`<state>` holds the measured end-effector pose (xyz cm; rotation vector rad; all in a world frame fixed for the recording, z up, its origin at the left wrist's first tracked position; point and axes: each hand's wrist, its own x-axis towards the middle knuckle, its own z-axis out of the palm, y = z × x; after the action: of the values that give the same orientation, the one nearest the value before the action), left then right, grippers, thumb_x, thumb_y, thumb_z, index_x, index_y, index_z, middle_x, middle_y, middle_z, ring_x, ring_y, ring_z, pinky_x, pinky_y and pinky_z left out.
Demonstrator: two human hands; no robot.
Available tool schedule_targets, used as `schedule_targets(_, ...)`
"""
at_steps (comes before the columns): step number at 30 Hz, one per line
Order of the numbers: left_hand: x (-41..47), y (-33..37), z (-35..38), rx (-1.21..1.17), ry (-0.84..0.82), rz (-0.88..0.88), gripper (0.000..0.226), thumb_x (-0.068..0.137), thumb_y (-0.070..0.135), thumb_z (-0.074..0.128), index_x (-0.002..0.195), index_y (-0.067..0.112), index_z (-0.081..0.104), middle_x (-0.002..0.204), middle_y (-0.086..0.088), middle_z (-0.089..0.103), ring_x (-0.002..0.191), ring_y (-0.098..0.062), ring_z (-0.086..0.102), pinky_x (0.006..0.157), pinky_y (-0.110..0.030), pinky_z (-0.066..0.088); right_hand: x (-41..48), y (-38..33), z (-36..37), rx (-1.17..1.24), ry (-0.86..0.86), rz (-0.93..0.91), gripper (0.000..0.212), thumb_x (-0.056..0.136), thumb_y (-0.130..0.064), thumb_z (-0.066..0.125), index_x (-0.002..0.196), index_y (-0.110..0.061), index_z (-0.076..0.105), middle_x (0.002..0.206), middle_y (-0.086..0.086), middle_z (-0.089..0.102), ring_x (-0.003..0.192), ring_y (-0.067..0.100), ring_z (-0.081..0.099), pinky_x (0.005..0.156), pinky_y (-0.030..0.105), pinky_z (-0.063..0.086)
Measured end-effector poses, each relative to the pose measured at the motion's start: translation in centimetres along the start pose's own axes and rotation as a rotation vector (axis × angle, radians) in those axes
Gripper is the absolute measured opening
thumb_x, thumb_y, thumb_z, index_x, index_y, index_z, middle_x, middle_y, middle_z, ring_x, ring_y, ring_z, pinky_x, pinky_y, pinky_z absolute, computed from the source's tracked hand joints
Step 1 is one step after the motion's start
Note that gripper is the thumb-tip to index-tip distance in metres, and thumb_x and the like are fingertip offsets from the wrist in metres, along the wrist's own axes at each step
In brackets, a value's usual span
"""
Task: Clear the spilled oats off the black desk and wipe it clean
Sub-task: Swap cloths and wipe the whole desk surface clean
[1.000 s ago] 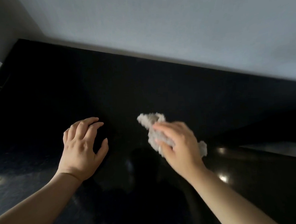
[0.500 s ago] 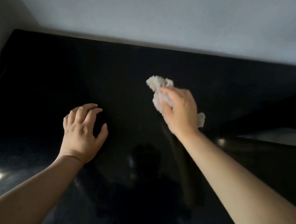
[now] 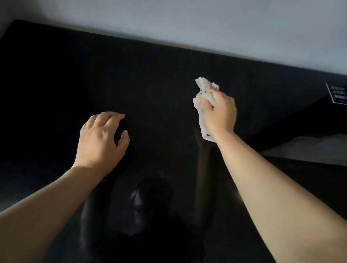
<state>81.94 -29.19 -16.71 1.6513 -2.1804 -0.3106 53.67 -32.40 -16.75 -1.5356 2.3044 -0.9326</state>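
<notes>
The glossy black desk (image 3: 145, 72) fills most of the view. My right hand (image 3: 220, 113) grips a crumpled white tissue (image 3: 205, 86) and presses it onto the desk right of centre, arm stretched out. My left hand (image 3: 100, 139) rests on the desk to the left, fingers bent with the tips touching the surface and nothing held. No oats show on the dark surface.
A pale wall (image 3: 202, 13) runs along the desk's far edge. A small dark label with white print (image 3: 340, 95) sits at the far right. The desk's right edge drops to a pale floor (image 3: 320, 149).
My right hand has pushed the tissue away from me, toward the far edge and slightly right. My left hand has stayed planted in about the same spot.
</notes>
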Motion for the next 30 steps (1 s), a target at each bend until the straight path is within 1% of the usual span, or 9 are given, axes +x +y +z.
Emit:
schedule_targets(2,-2.4,0.4,-0.7,-0.033,0.008,0.023,0.039,0.085,0.03,0.051,0.117,0.01,0.062,0.118,-0.005,0.061,0.106,-0.029,0.055,0.094,-0.047,0.045,-3.3,-0.7,0.9,-0.085,-0.017,-0.086,0.025,0.089,-0.023,0.055,0.111,-0.027,0.067,0.106,-0.006,0.068,0.102,0.016,0.062,0.087,0.039,0.052)
schedule_targets(7,-8.0,0.4,-1.3,-0.045,-0.049,0.121,0.038,0.085,0.027,0.053,0.115,0.009,0.065,0.116,-0.003,0.063,0.105,-0.026,0.057,0.094,-0.043,0.044,-14.1,-1.7,-2.0,0.072,-0.31,-0.301,0.03,0.086,-0.017,0.062,0.113,-0.028,0.069,0.109,-0.02,0.065,0.104,0.002,0.054,0.091,0.029,0.048)
schedule_targets(10,-10.2,0.4,-1.1,-0.043,-0.064,0.145,0.038,0.085,0.03,0.051,0.113,0.009,0.066,0.117,-0.002,0.062,0.107,-0.024,0.056,0.098,-0.039,0.038,-17.3,-1.9,-4.0,0.238,-0.471,-0.181,0.027,0.086,-0.013,0.064,0.105,-0.032,0.072,0.105,-0.017,0.068,0.11,0.002,0.057,0.096,0.027,0.047)
schedule_targets(13,-11.7,0.3,-0.6,-0.029,-0.068,0.165,0.04,0.085,0.03,0.051,0.114,0.008,0.067,0.122,-0.004,0.06,0.113,-0.025,0.053,0.104,-0.042,0.034,-16.1,-2.5,-5.8,0.408,-0.256,0.009,0.028,0.088,-0.008,0.061,0.103,-0.029,0.072,0.107,-0.017,0.069,0.11,0.002,0.061,0.096,0.025,0.047)
schedule_targets(17,-12.0,-0.2,-0.2,-0.018,-0.063,0.192,0.039,0.086,0.028,0.052,0.117,0.008,0.065,0.126,-0.005,0.058,0.116,-0.026,0.053,0.107,-0.047,0.033,-9.3,-1.4,-4.6,0.156,0.036,0.055,0.04,0.093,-0.02,0.056,0.133,-0.017,0.052,0.133,-0.009,0.052,0.126,0.008,0.047,0.103,0.014,0.036)
schedule_targets(19,-12.1,-0.2,-0.2,-0.006,-0.052,0.195,0.038,0.086,0.027,0.053,0.118,0.008,0.065,0.126,-0.006,0.058,0.117,-0.026,0.052,0.107,-0.047,0.033,-6.8,-0.4,-2.7,0.024,0.025,0.111,0.049,0.095,-0.023,0.054,0.141,-0.013,0.041,0.143,0.003,0.045,0.131,0.021,0.042,0.106,0.026,0.035)
schedule_targets(22,-12.2,-0.1,-0.2,0.0,-0.047,0.197,0.038,0.086,0.026,0.052,0.118,0.007,0.064,0.126,-0.006,0.058,0.117,-0.026,0.051,0.107,-0.046,0.033,-7.4,-0.4,-0.4,-0.16,0.038,0.071,0.038,0.093,-0.021,0.055,0.131,-0.013,0.052,0.132,0.007,0.056,0.12,0.029,0.049,0.099,0.036,0.04)
schedule_targets(27,-12.2,0.1,-0.2,-0.004,-0.043,0.177,0.037,0.085,0.025,0.054,0.117,0.008,0.064,0.125,-0.006,0.057,0.116,-0.026,0.05,0.106,-0.046,0.033,-16.1,-2.2,-1.7,-0.028,-0.14,-0.149,0.029,0.088,-0.021,0.062,0.117,-0.022,0.063,0.118,-0.009,0.063,0.11,0.008,0.051,0.085,0.008,0.033)
schedule_targets(30,-12.2,0.1,-0.3,0.001,-0.036,0.177,0.037,0.085,0.024,0.054,0.116,0.008,0.064,0.125,-0.005,0.057,0.115,-0.026,0.05,0.108,-0.043,0.032,-21.3,-2.4,-3.9,0.104,-0.311,-0.231,0.029,0.085,-0.018,0.065,0.113,-0.023,0.067,0.114,-0.018,0.064,0.108,0.001,0.054,0.092,0.011,0.04)
